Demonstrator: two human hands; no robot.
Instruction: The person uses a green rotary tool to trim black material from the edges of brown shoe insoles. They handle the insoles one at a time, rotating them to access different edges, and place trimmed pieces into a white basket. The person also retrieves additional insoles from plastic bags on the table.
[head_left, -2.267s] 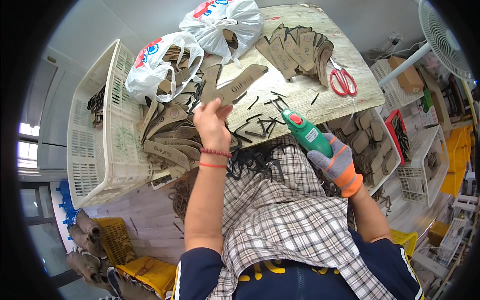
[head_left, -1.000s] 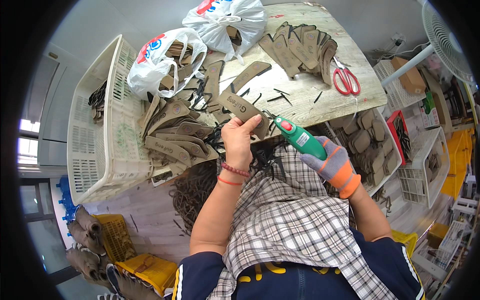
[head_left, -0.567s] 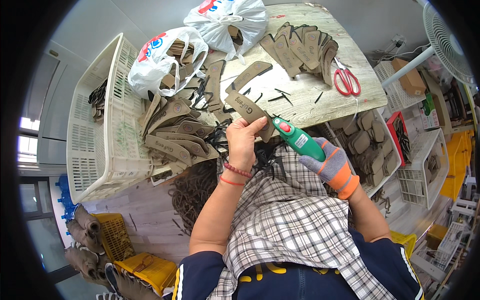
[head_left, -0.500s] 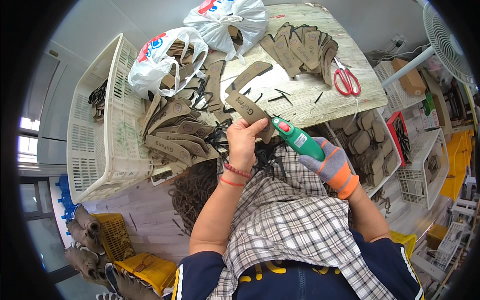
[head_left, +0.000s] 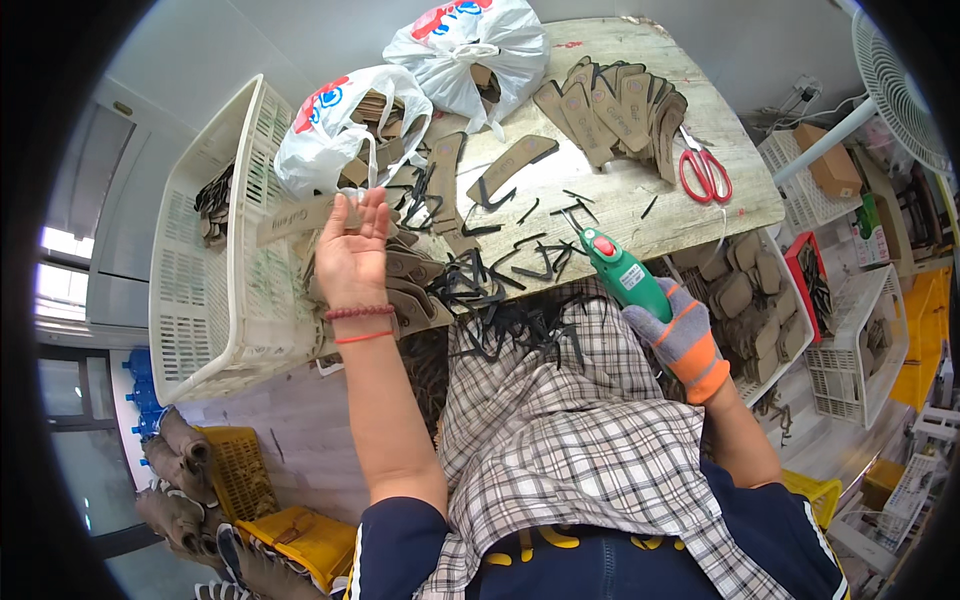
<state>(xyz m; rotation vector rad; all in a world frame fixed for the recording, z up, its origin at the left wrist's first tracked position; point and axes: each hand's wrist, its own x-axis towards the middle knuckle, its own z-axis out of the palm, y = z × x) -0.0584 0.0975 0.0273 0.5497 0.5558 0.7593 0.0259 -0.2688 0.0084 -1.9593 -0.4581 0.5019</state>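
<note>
My left hand (head_left: 352, 255) is bare, palm up with its fingers stretched out, over the pile at the table's left. A curved brown fabric piece (head_left: 290, 222) with dark lettering sits behind its thumb; whether it still touches the hand I cannot make out. My gloved right hand (head_left: 680, 335) is wrapped round a green handheld power tool (head_left: 630, 280) with a red button and a thin metal tip, held over the table's front edge. Black strip offcuts (head_left: 490, 285) lie on the table edge and on my checked apron (head_left: 570, 440). More brown pieces (head_left: 410, 265) are piled below my left hand.
A white plastic crate (head_left: 238, 250) stands left, beside two white plastic bags (head_left: 350, 130) of pieces. Fanned brown pieces (head_left: 620, 110) and red-handled scissors (head_left: 705, 172) lie at the table's far right. Right of the table are a crate of brown pieces (head_left: 760, 300) and a fan (head_left: 900, 80).
My left hand has moved left from the tool to the pile with the brown piece, and its fingers have opened. The tool in my right hand has shifted slightly right and down.
</note>
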